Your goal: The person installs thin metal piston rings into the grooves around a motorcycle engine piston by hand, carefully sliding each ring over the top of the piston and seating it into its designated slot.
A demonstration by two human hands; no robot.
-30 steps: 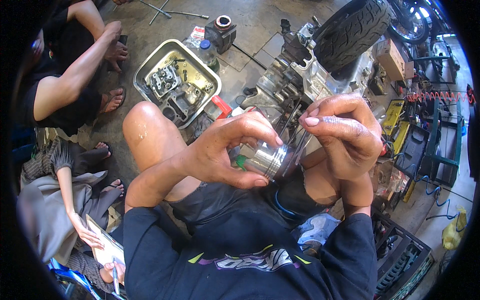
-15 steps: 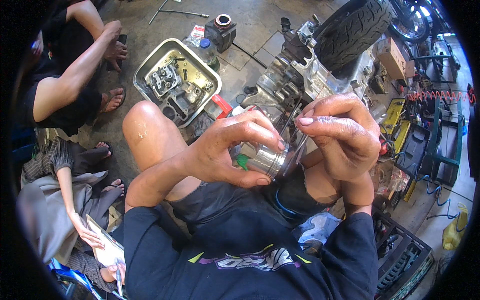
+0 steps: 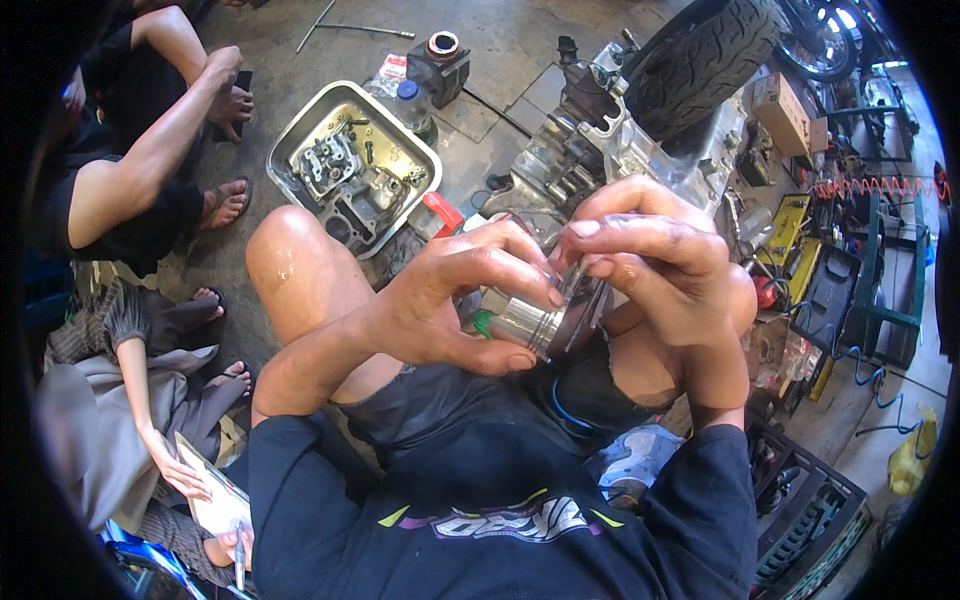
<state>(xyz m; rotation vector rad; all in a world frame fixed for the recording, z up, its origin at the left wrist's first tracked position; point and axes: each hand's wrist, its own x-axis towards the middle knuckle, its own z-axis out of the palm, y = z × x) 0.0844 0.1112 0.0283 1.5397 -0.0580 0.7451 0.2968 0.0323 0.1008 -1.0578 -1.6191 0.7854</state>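
My left hand (image 3: 425, 300) is closed around a silver piston (image 3: 522, 322), thumb below and fingers above, over my lap. Grooves run around the piston's right end, and something green (image 3: 483, 322) shows at its left end. My right hand (image 3: 665, 265) is pinched at the piston's upper right edge, its thumb and forefinger close to my left fingertips. From that pinch hangs a thin, dark, curved strip that looks like a piston ring (image 3: 590, 315); how far it sits on the piston is hidden. Beyond my hands stands an opened engine (image 3: 555, 165).
A metal tray (image 3: 437, 172) holds engine parts. Beside it are a blue-capped bottle (image 3: 408, 92) and a red-handled object (image 3: 441, 214). A tyre (image 3: 700, 75) rises behind the engine. Toolboxes (image 3: 785, 235) lie right. People sit at left, one with a clipboard (image 3: 208, 497).
My right hand has moved left and slightly up, bringing its pinched fingers against the piston's edge. My left hand keeps its hold on the piston, almost unmoved.
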